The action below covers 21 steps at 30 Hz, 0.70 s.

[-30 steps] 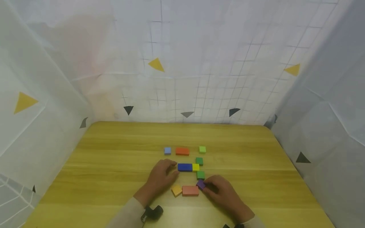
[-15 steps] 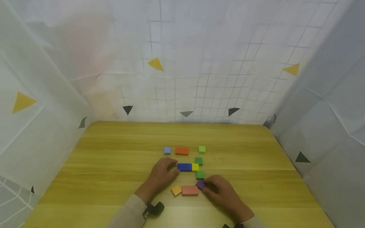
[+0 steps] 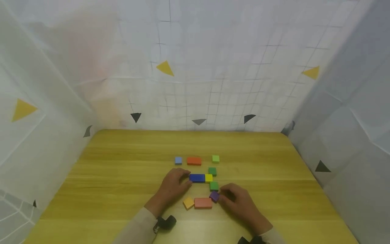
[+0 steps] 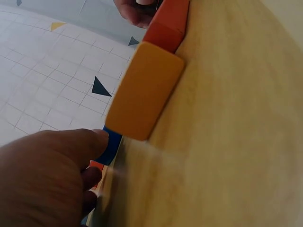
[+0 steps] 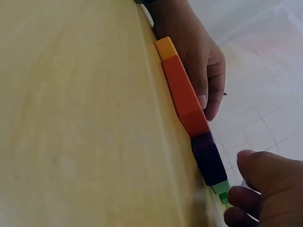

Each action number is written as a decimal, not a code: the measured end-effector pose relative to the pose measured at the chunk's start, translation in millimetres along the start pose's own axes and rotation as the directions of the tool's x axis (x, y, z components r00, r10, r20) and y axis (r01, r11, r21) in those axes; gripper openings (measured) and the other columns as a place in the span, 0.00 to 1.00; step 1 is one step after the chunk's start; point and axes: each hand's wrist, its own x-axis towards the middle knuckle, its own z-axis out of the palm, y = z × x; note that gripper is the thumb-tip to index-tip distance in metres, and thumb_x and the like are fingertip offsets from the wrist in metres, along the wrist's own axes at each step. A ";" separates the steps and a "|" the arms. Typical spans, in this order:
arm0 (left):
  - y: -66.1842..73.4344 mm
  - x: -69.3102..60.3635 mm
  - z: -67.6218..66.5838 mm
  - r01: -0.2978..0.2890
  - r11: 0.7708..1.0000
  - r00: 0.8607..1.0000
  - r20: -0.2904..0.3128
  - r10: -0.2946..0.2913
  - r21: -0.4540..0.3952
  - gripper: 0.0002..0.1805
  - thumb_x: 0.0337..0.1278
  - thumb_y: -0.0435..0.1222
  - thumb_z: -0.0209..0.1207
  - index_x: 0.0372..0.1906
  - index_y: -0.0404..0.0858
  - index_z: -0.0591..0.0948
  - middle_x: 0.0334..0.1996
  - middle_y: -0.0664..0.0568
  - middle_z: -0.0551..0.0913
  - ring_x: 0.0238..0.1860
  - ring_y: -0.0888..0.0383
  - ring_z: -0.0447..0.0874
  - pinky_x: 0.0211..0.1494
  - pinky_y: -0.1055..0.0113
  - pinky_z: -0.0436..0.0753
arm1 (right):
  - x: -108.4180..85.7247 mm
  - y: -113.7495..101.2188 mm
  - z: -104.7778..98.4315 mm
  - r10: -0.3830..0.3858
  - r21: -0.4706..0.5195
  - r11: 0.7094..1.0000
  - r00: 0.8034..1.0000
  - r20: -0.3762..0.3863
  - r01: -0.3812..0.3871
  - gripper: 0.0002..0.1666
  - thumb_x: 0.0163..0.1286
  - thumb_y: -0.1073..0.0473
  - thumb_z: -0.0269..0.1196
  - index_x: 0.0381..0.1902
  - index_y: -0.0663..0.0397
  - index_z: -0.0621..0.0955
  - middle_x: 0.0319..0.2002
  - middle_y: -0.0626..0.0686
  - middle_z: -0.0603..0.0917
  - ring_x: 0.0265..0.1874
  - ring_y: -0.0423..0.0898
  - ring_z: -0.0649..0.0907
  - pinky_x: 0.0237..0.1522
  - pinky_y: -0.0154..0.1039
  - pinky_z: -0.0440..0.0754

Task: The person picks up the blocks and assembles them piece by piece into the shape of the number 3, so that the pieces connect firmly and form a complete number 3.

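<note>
- Here, white sheeting (image 3: 195,51) printed with grid lines and triangles rises behind the far edge of a wood-grain tabletop (image 3: 128,149).
- A person in pale sleeves (image 3: 137,225) works with both hands at mid-tabletop.
- The left hand (image 3: 173,185), on the side of the left edge, pinches the end of the blue block (image 3: 196,178) between thumb and finger.
- The right hand (image 3: 239,200), on the side of the right edge, has its fingers loosely bent, gripping nothing, just beside the purple block (image 3: 214,196).
- Of the long pieces, the salmon block (image 3: 203,203) lies closest to the near edge, the red block (image 3: 194,161) closer to the far edge, the blue one between.
- Among the small pieces, the yellow block (image 3: 208,178) extends the blue; a dark green block (image 3: 212,171) and a green block (image 3: 214,186) sit either side of it.
- The purple piece and the orange block (image 3: 188,203), both turned askew, flank the salmon one.
- Toward the far edge, a light-blue block (image 3: 178,160) and a lime block (image 3: 215,159) stand apart from the red.
</note>
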 end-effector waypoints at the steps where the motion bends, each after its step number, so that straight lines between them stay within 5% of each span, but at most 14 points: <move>1: -0.8 0.4 1.0 -0.003 1.000 1.000 0.001 0.003 0.005 0.21 0.61 0.50 0.65 0.56 0.47 0.82 0.51 0.60 0.84 0.56 0.59 0.78 0.62 0.58 0.77 | 0.8 0.6 -0.8 -0.001 0.011 1.000 1.000 -0.009 0.001 0.14 0.64 0.48 0.70 0.47 0.35 0.83 0.42 0.32 0.83 0.42 0.34 0.82 0.48 0.37 0.83; 11: 2.1 0.7 -0.3 0.016 1.000 1.000 -0.006 -0.016 -0.008 0.19 0.60 0.48 0.65 0.54 0.47 0.83 0.48 0.60 0.84 0.53 0.59 0.78 0.60 0.58 0.78 | 16.5 10.8 -4.3 -0.082 0.005 0.997 0.992 -0.096 0.082 0.14 0.64 0.55 0.71 0.47 0.47 0.84 0.43 0.40 0.86 0.42 0.37 0.84 0.46 0.37 0.84; 21: 3.8 0.0 9.5 0.018 1.000 1.000 -0.007 -0.018 0.004 0.20 0.60 0.48 0.65 0.55 0.46 0.83 0.49 0.59 0.84 0.52 0.59 0.79 0.59 0.58 0.78 | 33.3 26.7 -9.3 0.040 -0.007 0.999 0.993 -0.113 -0.041 0.15 0.68 0.48 0.66 0.50 0.43 0.83 0.43 0.37 0.84 0.42 0.36 0.82 0.46 0.37 0.84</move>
